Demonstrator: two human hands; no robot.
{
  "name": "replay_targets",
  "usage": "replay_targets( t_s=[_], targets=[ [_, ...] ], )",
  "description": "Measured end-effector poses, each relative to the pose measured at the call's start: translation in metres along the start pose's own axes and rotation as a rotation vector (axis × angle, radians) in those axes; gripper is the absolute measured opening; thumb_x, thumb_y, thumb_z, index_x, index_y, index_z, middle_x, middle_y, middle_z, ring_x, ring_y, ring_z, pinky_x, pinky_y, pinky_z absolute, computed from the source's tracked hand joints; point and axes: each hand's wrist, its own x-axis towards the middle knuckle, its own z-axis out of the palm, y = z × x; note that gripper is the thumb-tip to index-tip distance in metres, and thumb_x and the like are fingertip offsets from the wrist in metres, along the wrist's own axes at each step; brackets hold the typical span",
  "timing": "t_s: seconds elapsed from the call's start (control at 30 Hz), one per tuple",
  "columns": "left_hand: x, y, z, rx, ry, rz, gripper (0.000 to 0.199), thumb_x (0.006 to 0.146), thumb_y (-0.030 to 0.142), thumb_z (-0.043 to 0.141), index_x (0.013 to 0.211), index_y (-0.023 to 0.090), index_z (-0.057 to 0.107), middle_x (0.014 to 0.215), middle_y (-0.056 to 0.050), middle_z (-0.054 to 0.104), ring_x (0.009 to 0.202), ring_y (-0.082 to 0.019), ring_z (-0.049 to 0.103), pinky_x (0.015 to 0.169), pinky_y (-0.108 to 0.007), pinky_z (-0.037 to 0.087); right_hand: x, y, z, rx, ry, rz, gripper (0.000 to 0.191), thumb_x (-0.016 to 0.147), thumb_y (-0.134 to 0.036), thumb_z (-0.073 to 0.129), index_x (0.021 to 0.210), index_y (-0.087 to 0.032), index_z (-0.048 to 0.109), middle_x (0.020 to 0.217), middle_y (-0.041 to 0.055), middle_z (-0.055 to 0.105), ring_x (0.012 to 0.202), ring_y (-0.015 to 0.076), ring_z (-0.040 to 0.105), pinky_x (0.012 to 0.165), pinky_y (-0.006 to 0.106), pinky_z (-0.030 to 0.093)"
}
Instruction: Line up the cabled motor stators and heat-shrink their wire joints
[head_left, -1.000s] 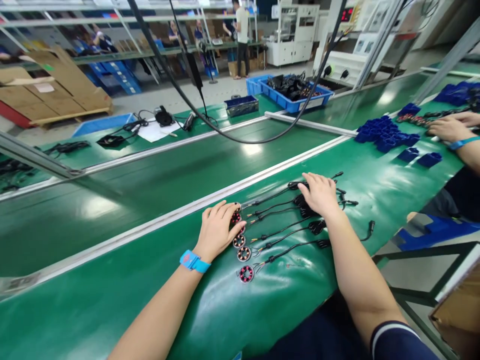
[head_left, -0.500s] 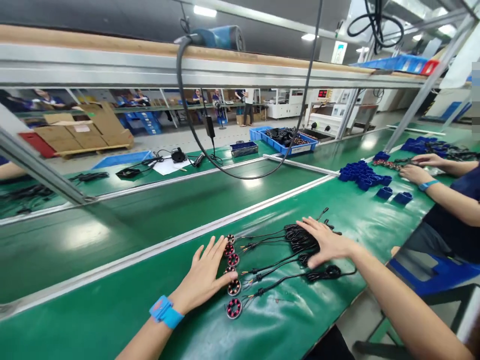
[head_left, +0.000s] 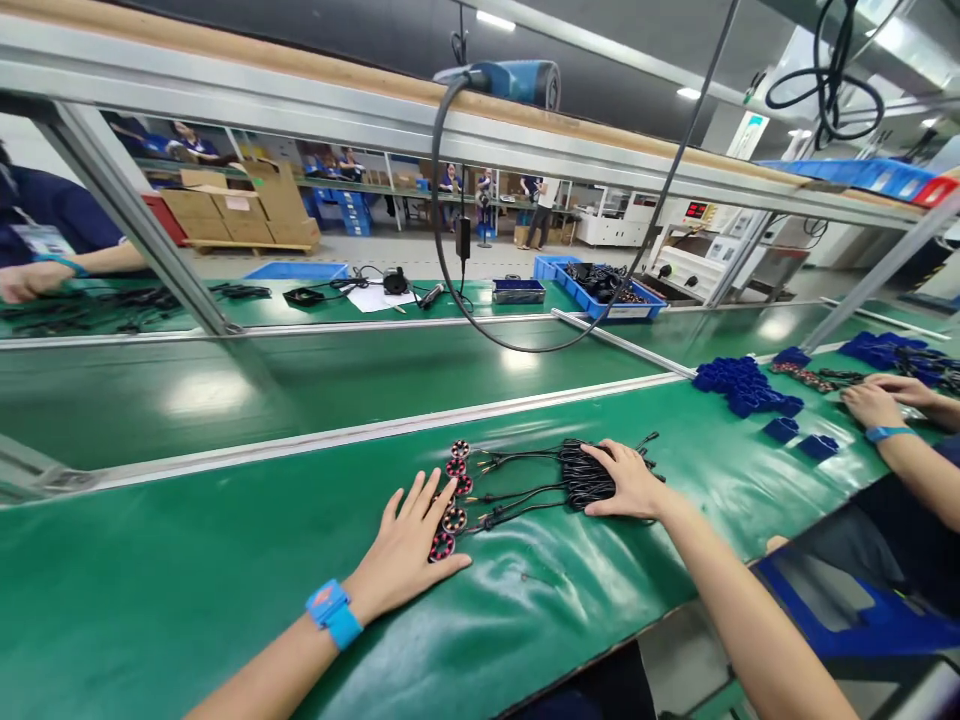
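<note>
My left hand point(head_left: 409, 550), with a blue band at the wrist, lies with fingers spread against a column of small round coils point(head_left: 454, 519) with red and copper-coloured windings. Its fingers partly cover some of them. Thin black leads point(head_left: 525, 493) run from beside the coils to a bundle of folded black cables point(head_left: 581, 478). On top of that bundle rests my right hand point(head_left: 626, 483), fingers apart, hiding its right part. Neither hand is closed around anything.
Dark blue parts point(head_left: 739, 385) lie to the right, near another person's hands point(head_left: 874, 402). A metal rail point(head_left: 375, 428) borders the green mat point(head_left: 225, 600). A black cable point(head_left: 517, 347) hangs in a loop beyond. Blue bin point(head_left: 626, 308) at the back.
The view has turned. The coils sit closer together in their column, and the loose lower cable has joined the bundle. My right hand has come down onto the cables.
</note>
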Motion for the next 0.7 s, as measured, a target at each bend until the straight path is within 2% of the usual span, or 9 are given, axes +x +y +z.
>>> replay_targets(
  t_s=[0.1,0.2,0.27,0.33,0.43,0.5,0.57,0.63,0.7],
  targets=[
    [0.01,-0.006,0.0,0.0,-0.018,-0.022,0.098,0.088,0.08,0.047,0.161,0.024,0.014,0.165,-0.014,0.017,0.152,-0.042,0.015,0.119,-0.064,0.024,-0.014,-0.002,0.004,0.025,0.08,-0.001,0.094,0.073,-0.061,0.077,0.153,-0.03,0.042,0.143,0.015,0.043,0.134,0.0344,0.041,0.116,0.05,0.033],
    [0.032,-0.006,0.001,0.006,-0.047,0.006,0.099,0.088,0.081,0.047,0.161,0.024,0.013,0.165,-0.014,0.015,0.152,-0.042,0.013,0.119,-0.065,0.022,-0.03,0.002,0.006,0.037,0.123,0.038,0.082,0.076,-0.059,0.075,0.149,-0.033,0.048,0.136,0.0126,0.048,0.125,0.032,0.047,0.109,0.049,0.04],
    [0.059,0.001,0.002,0.019,-0.069,0.037,0.099,0.087,0.08,0.049,0.161,0.024,0.014,0.166,-0.014,0.013,0.153,-0.042,0.011,0.119,-0.065,0.021,-0.041,0.012,0.007,0.023,0.154,0.076,0.077,0.078,-0.058,0.073,0.147,-0.034,0.05,0.134,0.0118,0.05,0.122,0.031,0.049,0.107,0.048,0.041],
    [0.098,0.015,0.003,0.039,-0.1,0.065,0.099,0.085,0.078,0.055,0.16,0.027,0.018,0.166,-0.013,0.012,0.153,-0.042,0.01,0.12,-0.065,0.019,-0.052,0.028,0.005,-0.004,0.176,0.149,0.076,0.079,-0.059,0.072,0.146,-0.034,0.05,0.134,0.0112,0.051,0.122,0.03,0.049,0.106,0.045,0.041],
    [0.173,0.051,0.005,0.066,-0.12,0.097,0.101,0.08,0.077,0.065,0.159,0.028,0.025,0.165,-0.014,0.017,0.153,-0.041,0.014,0.121,-0.062,0.018,-0.068,0.064,-0.004,-0.037,0.189,0.315,0.075,0.079,-0.061,0.071,0.146,-0.033,0.052,0.133,0.0114,0.053,0.122,0.0299,0.051,0.104,0.043,0.043],
    [0.222,0.082,0.007,0.078,-0.079,0.101,0.103,0.08,0.074,0.067,0.159,0.023,0.025,0.164,-0.018,0.019,0.152,-0.043,0.016,0.121,-0.063,0.018,-0.078,0.092,-0.013,-0.05,0.219,0.447,0.074,0.08,-0.061,0.071,0.144,-0.03,0.054,0.13,0.0136,0.056,0.119,0.0325,0.054,0.102,0.046,0.044],
    [0.26,0.117,0.01,0.091,-0.018,0.103,0.102,0.084,0.069,0.067,0.16,0.017,0.022,0.164,-0.022,0.014,0.151,-0.046,0.013,0.12,-0.066,0.016,-0.088,0.115,-0.021,-0.069,0.285,0.603,0.074,0.08,-0.057,0.073,0.144,-0.024,0.055,0.131,0.0182,0.057,0.119,0.0378,0.055,0.101,0.052,0.043],
    [0.277,0.155,0.017,0.092,0.023,0.137,0.1,0.087,0.064,0.066,0.159,0.012,0.021,0.163,-0.026,0.012,0.151,-0.049,0.011,0.119,-0.069,0.016,-0.096,0.128,-0.023,-0.101,0.384,0.757,0.073,0.083,-0.044,0.072,0.148,-0.018,0.05,0.14,0.0239,0.05,0.129,0.0427,0.048,0.107,0.059,0.035],
    [0.269,0.193,0.028,0.079,0.022,0.255,0.094,0.091,0.063,0.061,0.16,0.013,0.021,0.164,-0.023,0.013,0.152,-0.046,0.011,0.119,-0.067,0.019,-0.1,0.127,-0.017,-0.134,0.478,0.858,0.07,0.088,-0.026,0.064,0.153,-0.014,0.042,0.152,0.0261,0.038,0.141,0.0422,0.036,0.113,0.061,0.025]
  ],
)
